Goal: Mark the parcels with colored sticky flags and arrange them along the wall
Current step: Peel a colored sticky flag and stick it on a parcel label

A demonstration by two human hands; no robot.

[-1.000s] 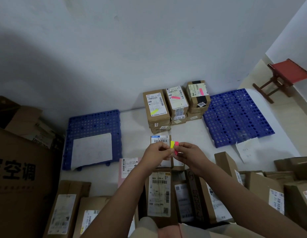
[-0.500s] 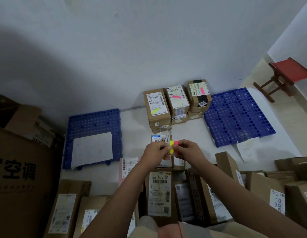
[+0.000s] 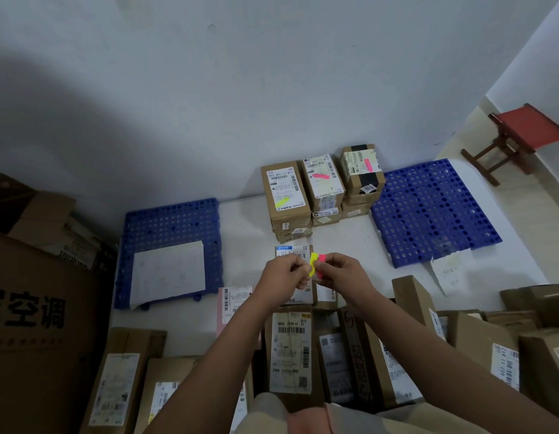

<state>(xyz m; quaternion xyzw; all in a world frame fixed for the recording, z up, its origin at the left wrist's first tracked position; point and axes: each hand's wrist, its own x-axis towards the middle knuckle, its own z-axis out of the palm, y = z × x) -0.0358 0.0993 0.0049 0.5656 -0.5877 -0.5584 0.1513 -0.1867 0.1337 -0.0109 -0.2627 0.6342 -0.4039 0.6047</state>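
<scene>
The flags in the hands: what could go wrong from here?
Both hands, left and right, pinch the small flags, yellow beside pink. Two may peel off together, or the wrong colour. A peeled flag may curl and stick to a finger. The stacks by the wall stand close; a careless reach might knock them.

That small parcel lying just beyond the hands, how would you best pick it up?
Take the small parcel by its two long side edges, reaching down from above. It lies flat on the floor, label up, with bare floor along its left side. Both the left hand and right hand are busy pinching the sticky flags.
</scene>
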